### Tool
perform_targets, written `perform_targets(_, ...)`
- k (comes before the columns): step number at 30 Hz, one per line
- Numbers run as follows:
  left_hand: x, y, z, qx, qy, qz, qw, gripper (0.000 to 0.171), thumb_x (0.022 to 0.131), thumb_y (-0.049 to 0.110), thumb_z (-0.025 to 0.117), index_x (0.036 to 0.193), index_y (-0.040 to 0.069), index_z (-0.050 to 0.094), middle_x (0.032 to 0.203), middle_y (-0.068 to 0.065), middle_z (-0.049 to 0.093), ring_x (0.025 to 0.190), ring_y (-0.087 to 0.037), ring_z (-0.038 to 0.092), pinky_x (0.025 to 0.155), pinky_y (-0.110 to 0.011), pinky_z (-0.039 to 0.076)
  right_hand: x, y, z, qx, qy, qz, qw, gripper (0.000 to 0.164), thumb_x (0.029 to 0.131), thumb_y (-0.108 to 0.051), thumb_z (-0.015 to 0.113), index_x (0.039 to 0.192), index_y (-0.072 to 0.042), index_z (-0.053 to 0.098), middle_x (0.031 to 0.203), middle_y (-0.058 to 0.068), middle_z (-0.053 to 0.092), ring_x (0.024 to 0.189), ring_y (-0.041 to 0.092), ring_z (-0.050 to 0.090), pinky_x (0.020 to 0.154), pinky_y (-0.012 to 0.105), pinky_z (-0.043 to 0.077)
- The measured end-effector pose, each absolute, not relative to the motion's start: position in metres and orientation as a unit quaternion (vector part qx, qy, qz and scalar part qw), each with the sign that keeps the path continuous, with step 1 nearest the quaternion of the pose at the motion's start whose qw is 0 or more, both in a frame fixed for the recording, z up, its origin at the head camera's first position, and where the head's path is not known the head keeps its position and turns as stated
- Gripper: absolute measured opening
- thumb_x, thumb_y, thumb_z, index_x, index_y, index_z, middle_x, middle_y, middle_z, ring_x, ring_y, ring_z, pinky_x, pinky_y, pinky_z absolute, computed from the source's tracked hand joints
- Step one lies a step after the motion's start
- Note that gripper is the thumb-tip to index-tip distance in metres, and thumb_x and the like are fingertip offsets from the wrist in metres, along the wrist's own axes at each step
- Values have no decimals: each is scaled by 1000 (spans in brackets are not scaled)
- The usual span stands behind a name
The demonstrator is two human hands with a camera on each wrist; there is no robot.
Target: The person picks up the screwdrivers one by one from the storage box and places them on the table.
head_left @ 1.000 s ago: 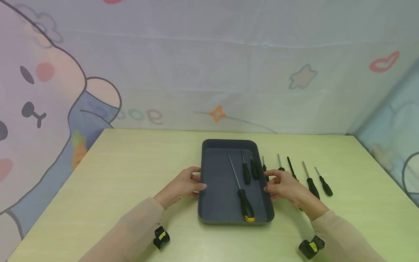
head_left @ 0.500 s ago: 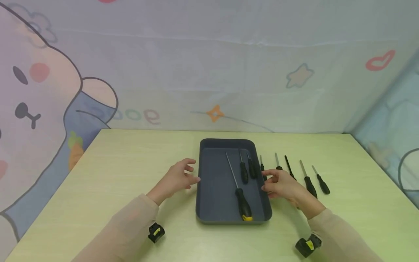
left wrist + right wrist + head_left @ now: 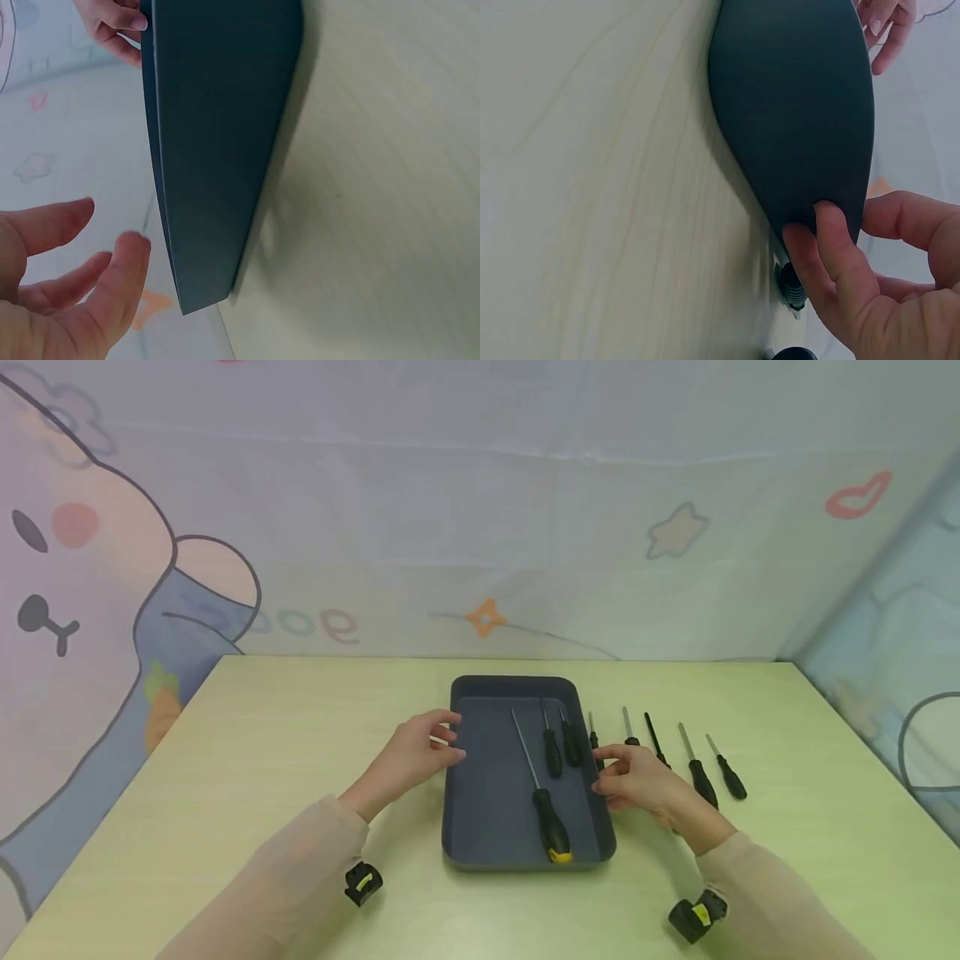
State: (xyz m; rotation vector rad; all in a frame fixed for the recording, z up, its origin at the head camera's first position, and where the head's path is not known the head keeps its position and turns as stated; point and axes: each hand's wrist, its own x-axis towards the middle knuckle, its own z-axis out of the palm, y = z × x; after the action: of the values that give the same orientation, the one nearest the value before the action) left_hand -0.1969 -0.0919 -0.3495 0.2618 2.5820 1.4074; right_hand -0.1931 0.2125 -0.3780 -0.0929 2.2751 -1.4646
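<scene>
A dark grey rectangular tray (image 3: pixel 483 831) sits on the table, holding a large black screwdriver (image 3: pixel 552 827) with a yellow handle end and two smaller screwdrivers, one with a ribbed handle (image 3: pixel 552 753). My right hand (image 3: pixel 641 783) pinches the tray's right side: in the right wrist view its fingers (image 3: pixel 844 259) press the outer wall while the thumb lies at the rim. At the left rim, my left hand (image 3: pixel 412 750) hovers with fingers and thumb spread. The left wrist view shows that hand (image 3: pixel 82 292) holding nothing, apart from the tray wall (image 3: pixel 217 150).
Several screwdrivers lie in a row on the table right of the tray, among them a thick one (image 3: pixel 703 783) and a short one (image 3: pixel 731 778) at the far right. My right hand partly covers the nearer ones. A printed cloth (image 3: pixel 525 527) hangs behind the table.
My left hand has let go of the tray's left side and risen to the rim, fingers spread. The right hand keeps its place on the tray. The head view has shifted slightly.
</scene>
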Motion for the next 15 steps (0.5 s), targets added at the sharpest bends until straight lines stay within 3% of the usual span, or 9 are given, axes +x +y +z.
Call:
perform_targets(7,-201,-80,-351,98,849,486,182,46,86,4,65,129,-1,49,112,-19,57,86,-28,62,71,-33,54,-193,212,-379,-32,821,-528,215,54,88,3,54,136,13,32,98,17,56,85,20,61,71,38,54)
perform_targets(15,-204,-65,-350,86,810,530,236,45,87,4,64,129,-2,49,110,-16,56,96,-26,61,75,-36,54,-194,212,-378,-28,821,-529,215,55,86,3,56,135,13,32,96,16,56,81,18,60,70,37,55)
